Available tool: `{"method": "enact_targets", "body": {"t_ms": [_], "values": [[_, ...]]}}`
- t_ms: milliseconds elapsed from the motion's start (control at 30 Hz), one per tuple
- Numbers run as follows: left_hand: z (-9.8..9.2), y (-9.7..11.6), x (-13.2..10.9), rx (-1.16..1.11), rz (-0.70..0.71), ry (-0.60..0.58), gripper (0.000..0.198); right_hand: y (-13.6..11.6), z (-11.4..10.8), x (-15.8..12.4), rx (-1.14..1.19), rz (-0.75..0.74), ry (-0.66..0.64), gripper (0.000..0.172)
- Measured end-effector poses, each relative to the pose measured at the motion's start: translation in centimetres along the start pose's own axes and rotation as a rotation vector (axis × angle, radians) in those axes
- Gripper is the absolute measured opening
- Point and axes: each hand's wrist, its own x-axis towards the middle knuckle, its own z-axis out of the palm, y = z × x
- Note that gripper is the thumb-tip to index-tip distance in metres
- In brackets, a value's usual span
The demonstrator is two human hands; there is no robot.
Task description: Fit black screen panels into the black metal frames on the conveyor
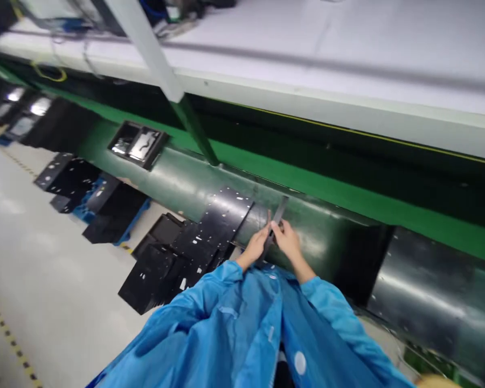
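Both hands meet in front of my blue coat over the green conveyor belt [315, 231]. A narrow dark metal strip [281, 209] stands on a slant between them, its far end pointing away from me. My left hand [257, 245] is closed on the strip's left side. From the right, my right hand [288, 240] grips the same strip near its middle, fingers curled. Something thin and brownish sticks up by the left fingers, too small to name. Just left of the hands lies a black perforated metal panel [222, 215] on the belt.
Black metal cases [117, 207] stand on blue pallets at the left. A dark tray [137, 144] with shiny parts sits farther up the belt. A white shelf [327, 70] runs above the far side, held by a post [196, 126]. A dark panel [359, 258] lies right.
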Motion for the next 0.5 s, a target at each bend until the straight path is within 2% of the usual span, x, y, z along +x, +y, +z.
{"method": "enact_targets", "body": {"t_ms": [67,133,200,267,367,500], "values": [[0.1,0.1,-0.4,0.154,0.076,-0.007,0.067,2.1,0.0,1.2,0.128,-0.087,0.054,0.067],[0.6,0.7,-1.0,0.37,0.118,-0.014,0.061,3.6,0.3,2.0,0.294,-0.139,0.033,0.067],[1.0,1.6,-1.4,0.593,0.061,0.003,0.055,4.2,0.8,2.6,0.413,-0.15,-0.018,0.065],[1.3,2.6,-1.6,0.779,-0.063,0.048,0.048,3.9,1.4,2.7,0.41,-0.16,-0.057,0.063],[0.7,3.2,-1.2,0.939,-0.219,0.163,0.043,2.6,2.3,3.1,0.27,-0.162,-0.138,0.06],[-1.6,2.0,0.4,0.969,-0.301,0.304,0.037,1.3,4.1,3.8,0.21,-0.114,-0.161,0.056]]}}
